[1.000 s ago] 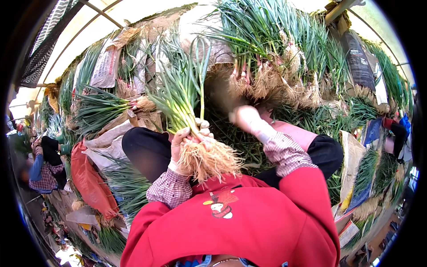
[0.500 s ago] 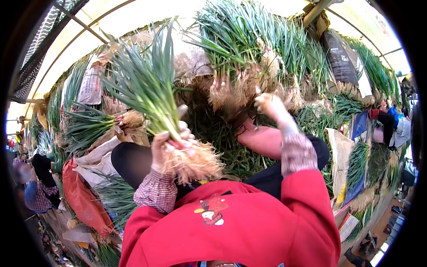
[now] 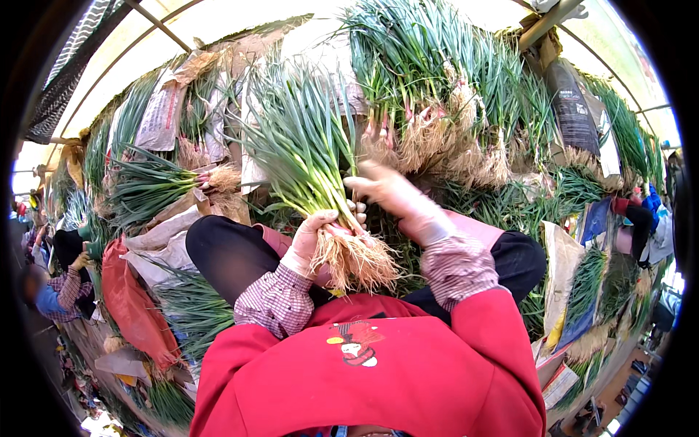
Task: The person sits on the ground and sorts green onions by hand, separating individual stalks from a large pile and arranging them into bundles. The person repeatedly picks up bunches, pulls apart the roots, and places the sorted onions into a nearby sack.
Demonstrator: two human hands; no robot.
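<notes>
A bunch of spring onions [image 3: 309, 156] with green leaves, pale stems and a tangle of straw-coloured roots is held upright in front of my body. My left hand [image 3: 307, 244] is closed around its lower stems, just above the roots. Over at the bunch's right side is my right hand [image 3: 400, 200], palm down, its fingertips against or very near the outer stems. Motion smears those fingers, so whether they pinch a stem or leaf cannot be made out.
More spring onions [image 3: 429, 80] stand in a dense row ahead, roots toward me. A smaller bunch [image 3: 164, 182] lies at left, beside a red sack [image 3: 135, 309]. Loose green leaves [image 3: 495, 200] cover the ground. Another person [image 3: 69, 284] sits at far left.
The bunch in my left hand has moved right and stands more upright. My right hand has come left from beyond the bunch to its stems. The view has shifted slightly.
</notes>
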